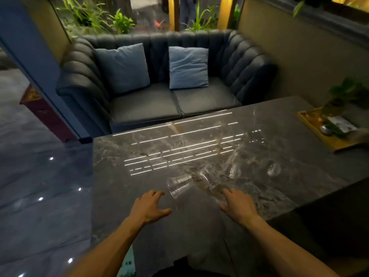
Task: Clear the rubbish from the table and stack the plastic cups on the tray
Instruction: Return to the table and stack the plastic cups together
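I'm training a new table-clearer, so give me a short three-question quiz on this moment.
1. True or false: the clear plastic cups lie on their sides on the marble table.
2. Where is the yellow tray? A) far right of the table B) on the sofa C) under the left hand
3. Fill in: the left hand is open and holds ____.

Key: 1 true. 2 A. 3 nothing; it hovers beside the nearest cup, while the right hand is at another cup, grip unclear.
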Demonstrator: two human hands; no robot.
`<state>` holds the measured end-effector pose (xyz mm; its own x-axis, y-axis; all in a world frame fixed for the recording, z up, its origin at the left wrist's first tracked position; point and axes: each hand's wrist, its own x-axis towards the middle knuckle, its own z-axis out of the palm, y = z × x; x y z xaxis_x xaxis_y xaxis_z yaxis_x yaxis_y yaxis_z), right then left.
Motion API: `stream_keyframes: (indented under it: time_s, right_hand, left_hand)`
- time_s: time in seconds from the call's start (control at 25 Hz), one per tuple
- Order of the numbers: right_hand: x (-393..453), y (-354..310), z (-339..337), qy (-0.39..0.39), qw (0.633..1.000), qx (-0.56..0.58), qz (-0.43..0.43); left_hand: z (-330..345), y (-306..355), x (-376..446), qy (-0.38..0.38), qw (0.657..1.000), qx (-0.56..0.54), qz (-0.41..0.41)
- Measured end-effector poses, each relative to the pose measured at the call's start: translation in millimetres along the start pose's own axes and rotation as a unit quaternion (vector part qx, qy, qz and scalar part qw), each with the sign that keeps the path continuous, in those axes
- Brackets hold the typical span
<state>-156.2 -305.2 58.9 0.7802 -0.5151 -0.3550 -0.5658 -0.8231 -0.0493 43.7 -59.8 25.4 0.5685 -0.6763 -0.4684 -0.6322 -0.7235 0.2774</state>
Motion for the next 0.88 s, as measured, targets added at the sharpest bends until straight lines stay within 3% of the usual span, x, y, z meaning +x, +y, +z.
stream_keyframes:
  time_s: [0.16, 0.32, 0.88]
  right_hand:
    - [39, -11, -10, 0.016, 0.999, 0.041, 0.008]
    - [66, -22, -12, -0.022, 0.992, 0.119, 0.029]
    - [119, -25, 9, -0.006, 0.985, 0.167, 0.047]
  left_hand:
    - [-9, 0, 27, 0.010, 0.999, -0.045, -0.015]
    - [-8, 14, 42, 0.010, 0.994, -0.106, -0.005]
    - [3, 31, 68, 0.033, 0.991, -0.121, -0.050]
